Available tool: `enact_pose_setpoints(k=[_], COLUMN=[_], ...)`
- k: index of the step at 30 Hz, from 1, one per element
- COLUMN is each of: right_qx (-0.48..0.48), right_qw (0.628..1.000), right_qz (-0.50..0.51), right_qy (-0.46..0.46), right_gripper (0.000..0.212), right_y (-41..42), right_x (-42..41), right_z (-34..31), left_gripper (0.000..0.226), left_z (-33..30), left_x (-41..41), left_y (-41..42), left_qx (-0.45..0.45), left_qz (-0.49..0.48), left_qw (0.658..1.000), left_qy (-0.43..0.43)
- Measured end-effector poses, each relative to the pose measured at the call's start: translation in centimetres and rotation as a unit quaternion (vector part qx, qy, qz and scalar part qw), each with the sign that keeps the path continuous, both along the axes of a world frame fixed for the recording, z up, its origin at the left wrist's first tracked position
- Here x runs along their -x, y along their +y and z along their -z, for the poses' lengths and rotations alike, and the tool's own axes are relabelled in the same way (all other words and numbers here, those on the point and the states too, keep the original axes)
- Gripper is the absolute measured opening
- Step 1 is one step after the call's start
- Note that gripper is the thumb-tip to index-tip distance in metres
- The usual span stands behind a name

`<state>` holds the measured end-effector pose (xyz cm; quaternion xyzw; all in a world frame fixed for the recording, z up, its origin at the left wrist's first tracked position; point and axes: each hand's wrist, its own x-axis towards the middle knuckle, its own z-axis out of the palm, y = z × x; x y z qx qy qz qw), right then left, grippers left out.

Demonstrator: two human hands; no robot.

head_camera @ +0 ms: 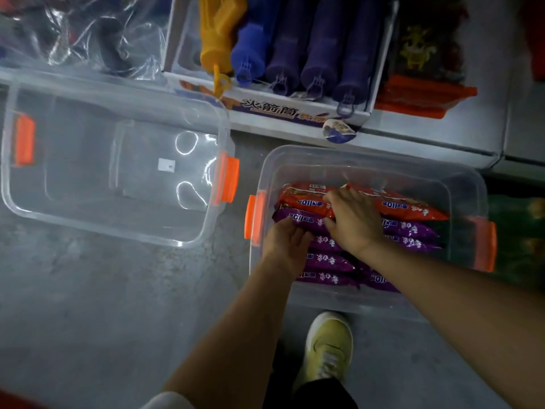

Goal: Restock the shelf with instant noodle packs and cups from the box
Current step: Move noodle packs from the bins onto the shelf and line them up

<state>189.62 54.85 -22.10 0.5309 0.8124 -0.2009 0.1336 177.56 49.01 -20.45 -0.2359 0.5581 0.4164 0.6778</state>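
noodle packs (410, 231), glossy crinkled purple and orange pouches, lie long axis left-right in the clear plastic box (368, 163), left hand (284, 243) fingers curled under one purple end, right hand (352, 221) fingers curled gripping an orange pack (300, 200).

both hands in clear box (460, 184) | left hand (284, 242) – purple pack (306, 221) (fingers curled) | right hand (352, 221) – orange pack (303, 200)

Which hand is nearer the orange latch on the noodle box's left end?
Left. The left hand reaches in just beside that orange latch; the right hand rests farther along on the packs.
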Motion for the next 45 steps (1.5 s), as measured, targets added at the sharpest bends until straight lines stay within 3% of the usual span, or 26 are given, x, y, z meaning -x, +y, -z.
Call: enact_pose_setpoints(k=[5,11,15,21,27,34,38,41,45], right_qx=[0.024,0.032,0.012,0.005,0.016,0.053,0.145,0.249,0.346], right_qw=[0.999,0.997,0.994,0.991,0.992,0.995,0.988,0.955,0.914], right_qz=[-0.028,-0.05,-0.067,-0.078,-0.09,-0.061,0.043,0.153,0.19], right_qy=[-0.004,-0.047,-0.087,-0.106,-0.09,-0.065,-0.014,0.055,0.092], right_gripper=[0.058,0.087,0.097,0.074,0.075,0.082,0.07,0.062,0.046], right_y=[0.6,2.0,2.6,2.7,3.0,3.2,4.4,5.7,7.2], right_x=[0.8,1.5,2.2,2.6,2.1,2.1,1.9,1.3,0.6], right_z=[1.5,3.2,4.4,5.1,2.6,-5.1,-11.0,-16.1,-22.8], left_gripper=[0.019,0.044,0.046,0.021,0.036,0.018,0.02,0.02,0.019], left_z=[0.8,1.6,2.2,2.8,1.4,-5.4,-11.0,-15.5,-20.6], left_x=[0.1,1.0,1.4,0.7,0.5,1.4,3.1,4.3,5.0], left_y=[0.5,1.7,2.0,0.8,-0.3,-1.1,-1.1,-1.0,-0.4], left_qx=[-0.007,-0.058,-0.062,-0.076,-0.058,-0.04,-0.032,-0.052,-0.078], left_qz=[-0.009,-0.021,-0.039,0.006,0.027,0.052,0.033,0.05,0.091], left_qw=[1.0,0.998,0.997,0.997,0.996,0.984,0.982,0.977,0.962], left_qy=[-0.003,0.007,0.004,0.026,0.064,0.165,0.183,0.203,0.244])
